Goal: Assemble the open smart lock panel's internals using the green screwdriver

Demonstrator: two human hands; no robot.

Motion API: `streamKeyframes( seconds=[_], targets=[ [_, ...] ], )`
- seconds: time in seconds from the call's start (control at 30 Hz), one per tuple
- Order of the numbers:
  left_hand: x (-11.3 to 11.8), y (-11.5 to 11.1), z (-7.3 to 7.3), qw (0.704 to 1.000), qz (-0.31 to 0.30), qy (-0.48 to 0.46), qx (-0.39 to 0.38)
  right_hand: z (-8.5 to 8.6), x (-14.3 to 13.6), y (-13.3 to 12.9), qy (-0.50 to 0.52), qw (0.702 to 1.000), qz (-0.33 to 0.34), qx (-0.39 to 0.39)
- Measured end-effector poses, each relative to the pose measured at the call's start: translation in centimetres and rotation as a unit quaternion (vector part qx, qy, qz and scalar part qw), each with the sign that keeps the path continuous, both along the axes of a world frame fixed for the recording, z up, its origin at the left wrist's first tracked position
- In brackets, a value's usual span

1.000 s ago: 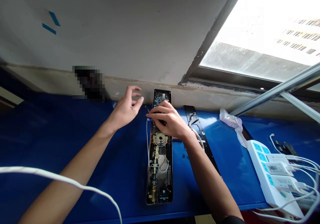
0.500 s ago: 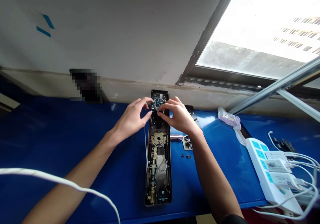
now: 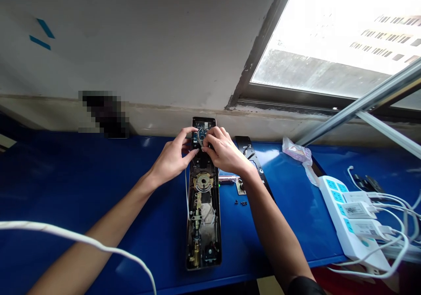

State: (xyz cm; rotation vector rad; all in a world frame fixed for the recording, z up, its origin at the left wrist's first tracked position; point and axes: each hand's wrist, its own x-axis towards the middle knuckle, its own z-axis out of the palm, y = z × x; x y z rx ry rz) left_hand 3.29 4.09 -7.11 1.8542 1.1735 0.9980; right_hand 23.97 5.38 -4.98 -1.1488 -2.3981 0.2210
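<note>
Two hands: both over the upper part of the open lock housing (image 3: 204, 207)
Left hand (image 3: 171, 157): at the housing's left edge, thumb and index finger wide apart, nothing seen gripped
Right hand (image 3: 225, 152): narrow, fingertips pinched on a thin wire (image 3: 199, 140)
Wire: loops over the blue circuit board (image 3: 202, 133) at the housing's far end
Housing: lies lengthwise on the blue counter (image 3: 144, 238), inside facing up; round metal part (image 3: 203, 182) near its middle, brass-coloured cylinder (image 3: 196, 256) at the near end
Right of housing: small dark screws (image 3: 243, 203); black perforated plate (image 3: 245, 142), partly behind right hand and arm
Farther right: plastic-wrapped item (image 3: 297, 151); white power strip (image 3: 331, 192) with white chargers (image 3: 358, 210) plugged in
</note>
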Motion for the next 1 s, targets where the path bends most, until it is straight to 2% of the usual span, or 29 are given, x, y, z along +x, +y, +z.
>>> streamKeyframes(
  seconds=[0.3, 0.4, 0.53, 0.67, 0.87, 1.0],
  targets=[
    [0.2, -0.1, 0.0, 1.0, -0.005, -0.006, -0.006, -0.3, 0.0, 0.3, 0.032, 0.999, -0.026, 0.007],
    [0.2, -0.2, 0.3, 1.0, 0.001, 0.018, 0.003, 0.6, 0.6, 0.2, 0.035, 0.999, -0.038, -0.002],
    [0.4, -0.7, 0.9, 0.995, 0.027, 0.067, 0.064, 2.3, 2.0, -0.7, 0.014, 0.996, -0.076, -0.041],
    [1.1, -1.3, 1.2, 0.991, -0.002, 0.097, 0.094, 2.7, 2.5, -1.8, -0.022, 0.989, -0.114, -0.087],
    [1.6, -1.7, 0.4, 0.987, 0.003, 0.143, 0.073, 1.8, 1.0, -2.3, -0.062, 0.984, -0.115, -0.124],
    [2.1, -1.8, -0.6, 0.986, 0.007, 0.154, 0.068, 2.0, 0.3, -2.6, -0.087, 0.981, -0.122, -0.124]
  ],
)
